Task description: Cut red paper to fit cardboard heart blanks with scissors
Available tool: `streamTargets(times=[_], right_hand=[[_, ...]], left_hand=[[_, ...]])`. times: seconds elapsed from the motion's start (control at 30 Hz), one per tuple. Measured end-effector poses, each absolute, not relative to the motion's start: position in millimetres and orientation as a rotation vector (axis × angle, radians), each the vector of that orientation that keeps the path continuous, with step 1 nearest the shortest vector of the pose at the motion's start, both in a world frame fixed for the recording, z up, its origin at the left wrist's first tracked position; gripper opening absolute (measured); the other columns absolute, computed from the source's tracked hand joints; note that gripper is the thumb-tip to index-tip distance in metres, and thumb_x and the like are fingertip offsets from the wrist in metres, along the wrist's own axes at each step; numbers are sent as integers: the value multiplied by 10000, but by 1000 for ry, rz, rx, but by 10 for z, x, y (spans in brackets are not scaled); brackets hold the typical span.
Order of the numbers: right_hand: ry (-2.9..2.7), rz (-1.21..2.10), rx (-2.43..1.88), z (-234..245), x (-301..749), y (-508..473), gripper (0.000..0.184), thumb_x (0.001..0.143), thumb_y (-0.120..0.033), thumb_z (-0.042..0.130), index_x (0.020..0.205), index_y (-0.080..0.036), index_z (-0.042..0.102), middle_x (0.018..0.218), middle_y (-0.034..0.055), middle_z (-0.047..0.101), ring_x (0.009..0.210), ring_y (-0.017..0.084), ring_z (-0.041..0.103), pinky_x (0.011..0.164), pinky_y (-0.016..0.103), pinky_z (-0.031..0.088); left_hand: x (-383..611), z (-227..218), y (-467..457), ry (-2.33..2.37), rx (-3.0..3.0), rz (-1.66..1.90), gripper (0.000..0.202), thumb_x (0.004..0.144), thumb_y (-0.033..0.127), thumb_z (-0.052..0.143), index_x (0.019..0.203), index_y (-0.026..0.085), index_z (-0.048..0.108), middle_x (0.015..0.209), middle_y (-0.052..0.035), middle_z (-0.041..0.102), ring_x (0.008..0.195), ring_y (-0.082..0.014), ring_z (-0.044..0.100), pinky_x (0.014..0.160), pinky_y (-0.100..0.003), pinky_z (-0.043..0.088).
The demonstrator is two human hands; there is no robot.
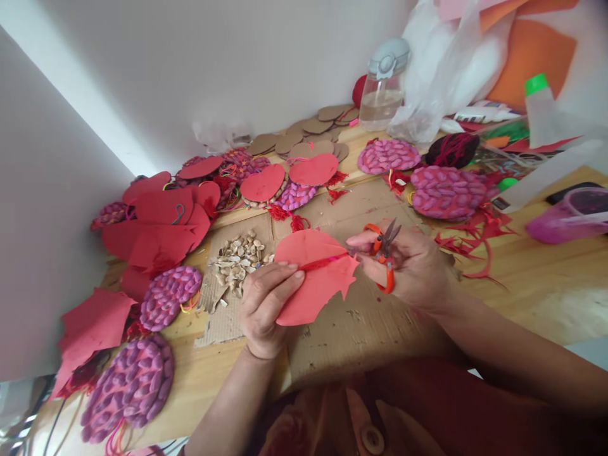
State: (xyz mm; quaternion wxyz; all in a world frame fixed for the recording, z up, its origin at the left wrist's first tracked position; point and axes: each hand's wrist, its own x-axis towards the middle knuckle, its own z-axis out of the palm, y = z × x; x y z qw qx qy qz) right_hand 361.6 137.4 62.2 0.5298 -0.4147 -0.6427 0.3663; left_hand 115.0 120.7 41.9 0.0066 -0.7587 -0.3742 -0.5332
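Observation:
My left hand (266, 304) is closed on a red felt piece (313, 275), pinching its left edge above a sheet of brown cardboard (361, 323). My right hand (411, 266) grips small orange-handled scissors (384, 253), blades pointing up. Its fingertips also touch a red tassel cord that lies across the felt. The felt's right edge is cut jagged.
A pile of pale shells (240, 256) lies left of the felt. Pink woven discs (168, 294) and red felt hearts (161, 218) cover the left side. A water bottle (382, 85), cardboard circles (304, 136), a purple tub (574, 215) and red scraps (470, 244) sit behind and right.

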Motion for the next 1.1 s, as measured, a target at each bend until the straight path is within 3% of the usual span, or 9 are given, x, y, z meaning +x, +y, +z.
streamTargets(times=[0.13, 0.27, 0.53, 0.67, 0.83, 1.1], right_hand=[[-1602, 877, -974, 682, 3608, 1387, 358, 780, -87, 658, 1087, -255, 734, 819, -1, 616, 698, 136, 572, 614, 270, 446], [-1803, 689, -909, 835, 3627, 1396, 343, 714, -36, 629, 964, -240, 748, 727, -18, 565, 591, 118, 496, 550, 265, 396], [-1782, 548, -1262, 780, 3649, 1363, 14, 812, -238, 717, 822, -243, 709, 736, 39, 668, 647, 179, 568, 600, 322, 434], [-1553, 748, -1330, 724, 3650, 1388, 91, 825, -298, 726, 870, -219, 724, 736, 11, 672, 601, 129, 523, 546, 279, 390], [-1264, 1296, -1215, 790, 3656, 1479, 232, 816, -412, 748, 798, -192, 677, 681, -21, 615, 602, 102, 501, 566, 255, 392], [-1084, 1569, -1240, 801, 3575, 1466, 276, 683, -266, 835, 865, -182, 645, 704, -50, 598, 617, 91, 505, 583, 241, 373]], left_hand=[[1164, 433, 1211, -1122, -2394, -1651, 300, 908, 197, 653, 1180, 306, 718, 1090, -62, 737, 1045, -245, 681, 917, -436, 557], [1166, 453, 1207, -1105, -2454, -1640, 320, 892, 178, 670, 1184, 301, 718, 1085, -60, 732, 1049, -249, 679, 913, -436, 564], [1162, 453, 1205, -1127, -2462, -1640, 327, 875, 167, 690, 1174, 295, 717, 1085, -59, 720, 1050, -252, 673, 924, -447, 566], [1153, 452, 1204, -1168, -2439, -1599, 349, 867, 150, 695, 1176, 312, 713, 1089, -54, 708, 1057, -246, 666, 927, -438, 564], [1145, 446, 1208, -1152, -2455, -1540, 320, 878, 191, 694, 1171, 315, 715, 1082, -56, 708, 1074, -252, 661, 935, -440, 560], [1149, 412, 1209, -1126, -2511, -1505, 379, 859, 112, 695, 1186, 301, 723, 1094, -61, 708, 1099, -266, 645, 946, -456, 550]])
